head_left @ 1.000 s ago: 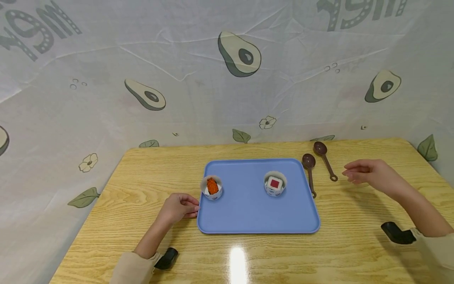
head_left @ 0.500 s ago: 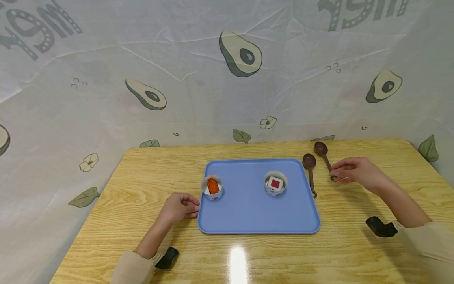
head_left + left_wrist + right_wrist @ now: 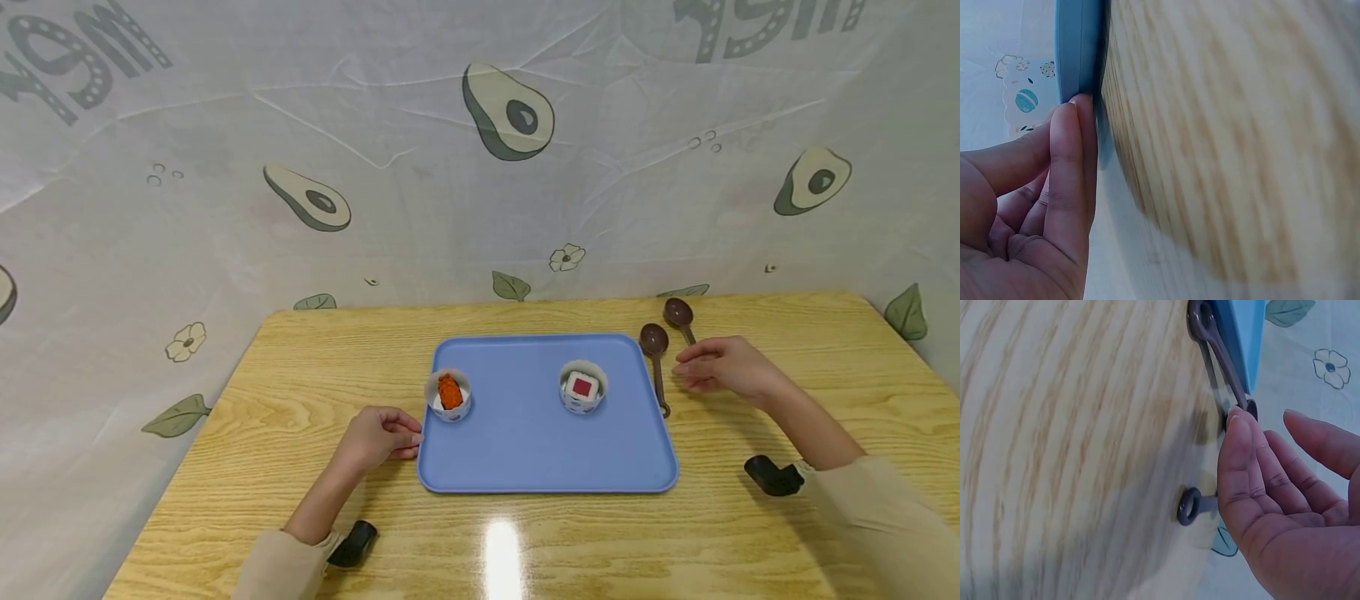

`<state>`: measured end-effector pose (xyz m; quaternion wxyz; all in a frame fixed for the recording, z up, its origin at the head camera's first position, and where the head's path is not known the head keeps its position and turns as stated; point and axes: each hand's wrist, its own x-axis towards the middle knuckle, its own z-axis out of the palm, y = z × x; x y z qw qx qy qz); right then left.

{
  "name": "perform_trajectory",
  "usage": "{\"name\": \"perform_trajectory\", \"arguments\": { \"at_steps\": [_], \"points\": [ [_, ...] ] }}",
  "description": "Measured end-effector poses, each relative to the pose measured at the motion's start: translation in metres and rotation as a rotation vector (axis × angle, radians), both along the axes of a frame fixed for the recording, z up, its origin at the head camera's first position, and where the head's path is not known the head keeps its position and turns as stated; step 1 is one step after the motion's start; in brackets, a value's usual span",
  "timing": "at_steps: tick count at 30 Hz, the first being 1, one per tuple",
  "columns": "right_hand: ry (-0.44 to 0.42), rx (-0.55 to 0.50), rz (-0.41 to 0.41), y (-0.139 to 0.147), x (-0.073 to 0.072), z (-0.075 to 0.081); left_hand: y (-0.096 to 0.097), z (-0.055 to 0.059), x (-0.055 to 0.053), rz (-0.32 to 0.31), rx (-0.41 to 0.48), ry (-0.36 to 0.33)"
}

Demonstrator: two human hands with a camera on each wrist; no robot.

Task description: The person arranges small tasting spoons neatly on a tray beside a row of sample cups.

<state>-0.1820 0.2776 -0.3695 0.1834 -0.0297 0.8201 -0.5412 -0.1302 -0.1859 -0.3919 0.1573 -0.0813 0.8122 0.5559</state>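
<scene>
A blue tray (image 3: 510,458) lies on the wooden table. At its left rim is my left hand (image 3: 378,439), whose thumb and fingertips pinch the edge; the left wrist view shows the fingertips (image 3: 1067,125) against the tray's side. My right hand (image 3: 723,367) hovers right of the tray with thumb and fingers apart, holding nothing. Near it lie two brown spoons: one spoon (image 3: 657,367) close to the tray's right rim, the other spoon (image 3: 678,314) farther back. The second spoon's handle is partly hidden by the hand; its ring end (image 3: 1189,506) shows in the right wrist view.
On the tray stand two paper cups. The left cup (image 3: 459,412) holds an orange-topped sushi piece (image 3: 449,392); the right cup (image 3: 579,407) holds a white piece with a red centre (image 3: 582,386). A printed cloth (image 3: 420,225) hangs behind the table.
My right hand has moved left, passing over the rear spoon's handle toward the spoon beside the tray. The left hand, tray, cups and spoons have stayed in place.
</scene>
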Motion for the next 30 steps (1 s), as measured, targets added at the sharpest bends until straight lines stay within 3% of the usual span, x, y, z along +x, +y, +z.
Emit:
{"name": "perform_trajectory", "arguments": {
  "at_steps": [30],
  "points": [
    [-0.076,-0.116,-0.098,-0.014,-0.013,-0.017,0.0,0.001,-0.001,0.011,0.017,-0.012]
  ]
}}
